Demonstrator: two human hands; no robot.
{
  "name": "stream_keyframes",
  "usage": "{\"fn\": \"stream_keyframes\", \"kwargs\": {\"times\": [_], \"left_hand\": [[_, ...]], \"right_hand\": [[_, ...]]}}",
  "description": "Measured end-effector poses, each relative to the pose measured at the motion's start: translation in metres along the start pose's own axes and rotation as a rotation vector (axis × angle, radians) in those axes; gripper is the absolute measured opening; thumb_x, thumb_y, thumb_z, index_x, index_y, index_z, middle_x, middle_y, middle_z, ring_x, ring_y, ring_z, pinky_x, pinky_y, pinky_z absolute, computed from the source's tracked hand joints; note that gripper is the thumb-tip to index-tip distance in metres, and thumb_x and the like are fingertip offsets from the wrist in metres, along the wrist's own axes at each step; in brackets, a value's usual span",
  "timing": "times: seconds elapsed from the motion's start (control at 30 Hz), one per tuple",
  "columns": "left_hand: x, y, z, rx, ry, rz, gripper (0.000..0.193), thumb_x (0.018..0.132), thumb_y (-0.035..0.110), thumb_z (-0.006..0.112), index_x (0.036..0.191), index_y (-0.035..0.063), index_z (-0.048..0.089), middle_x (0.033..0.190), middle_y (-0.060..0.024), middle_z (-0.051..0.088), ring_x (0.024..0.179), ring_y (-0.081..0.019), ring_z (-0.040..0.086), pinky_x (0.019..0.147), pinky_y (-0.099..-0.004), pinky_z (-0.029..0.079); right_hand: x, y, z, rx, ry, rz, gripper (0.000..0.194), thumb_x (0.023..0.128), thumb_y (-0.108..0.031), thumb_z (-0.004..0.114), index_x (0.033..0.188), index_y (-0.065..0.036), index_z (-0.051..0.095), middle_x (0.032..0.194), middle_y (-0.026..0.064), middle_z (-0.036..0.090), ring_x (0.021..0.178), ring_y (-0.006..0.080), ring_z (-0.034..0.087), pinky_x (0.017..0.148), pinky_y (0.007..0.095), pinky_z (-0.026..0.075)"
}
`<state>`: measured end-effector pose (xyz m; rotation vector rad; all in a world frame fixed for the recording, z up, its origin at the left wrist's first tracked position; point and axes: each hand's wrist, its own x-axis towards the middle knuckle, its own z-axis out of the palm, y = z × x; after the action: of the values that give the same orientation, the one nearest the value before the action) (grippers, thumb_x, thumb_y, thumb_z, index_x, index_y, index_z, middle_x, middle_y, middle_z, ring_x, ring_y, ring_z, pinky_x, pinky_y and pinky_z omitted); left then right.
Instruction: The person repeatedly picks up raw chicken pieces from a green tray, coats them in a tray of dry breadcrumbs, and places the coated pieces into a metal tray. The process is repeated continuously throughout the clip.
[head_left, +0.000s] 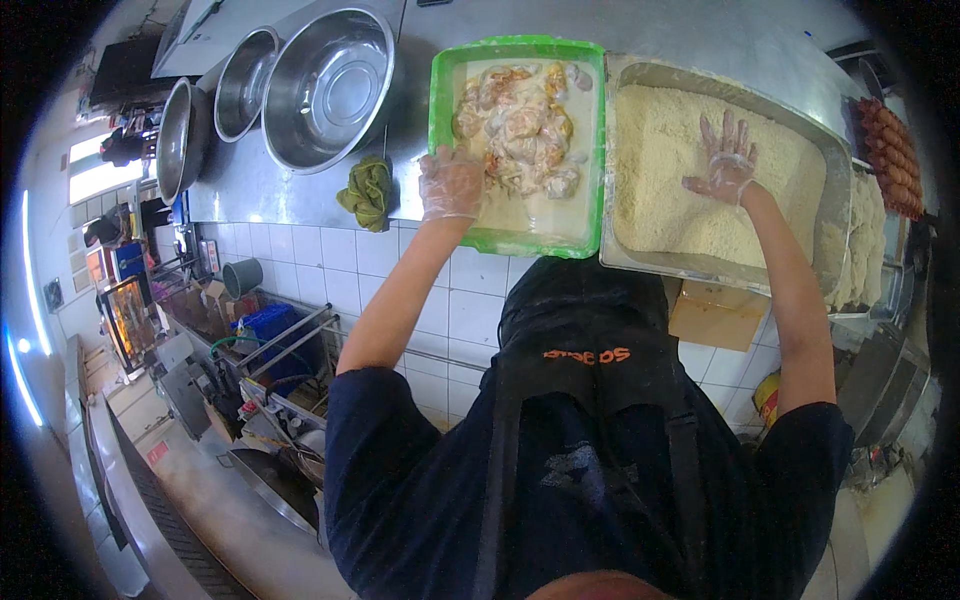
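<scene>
A green plastic tray holds raw chicken pieces in a pale, milky batter. My left hand, in a clear plastic glove, lies over the tray's left rim, its fingers curled at the edge; whether it grips the rim I cannot tell. To the right stands a deep metal pan of pale flour or breading, touching the tray. Over this flour my right hand, also in a clear glove, has its fingers spread and holds nothing. The glove's fingers look wet or coated.
Steel bowls, one large and two smaller, stand left on the steel table. A green cloth lies at its front edge. At the far right are stacked eggs and a container of whitish coated pieces.
</scene>
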<state>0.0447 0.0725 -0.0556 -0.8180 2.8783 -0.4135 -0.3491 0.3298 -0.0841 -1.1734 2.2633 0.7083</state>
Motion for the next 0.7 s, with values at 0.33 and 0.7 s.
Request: {"fn": "stream_keyframes", "kwargs": {"times": [0.33, 0.7], "left_hand": [[0.006, 0.005, -0.004, -0.284, -0.067, -0.093, 0.021, 0.085, 0.022, 0.073, 0.104, 0.0156, 0.079, 0.109, -0.0070, 0.075, 0.113, -0.0293, 0.067, 0.094, -0.0541, 0.045], [0.004, -0.013, 0.001, 0.012, -0.066, 0.231, 0.013, 0.087, 0.019, 0.071, 0.097, 0.0177, 0.079, 0.099, -0.0082, 0.076, 0.115, -0.0263, 0.066, 0.088, -0.0473, 0.048]], "right_hand": [[-0.008, 0.000, -0.003, 0.054, 0.009, -0.004, 0.137, 0.079, -0.081, 0.073, 0.173, -0.029, -0.012, 0.179, 0.0222, -0.017, 0.163, 0.0521, -0.010, 0.126, 0.0758, 0.010], [-0.013, 0.003, -0.006, 0.110, 0.019, -0.018, 0.135, 0.078, -0.083, 0.073, 0.174, -0.033, -0.008, 0.180, 0.0184, -0.017, 0.164, 0.0479, -0.012, 0.128, 0.0736, 0.007]]}}
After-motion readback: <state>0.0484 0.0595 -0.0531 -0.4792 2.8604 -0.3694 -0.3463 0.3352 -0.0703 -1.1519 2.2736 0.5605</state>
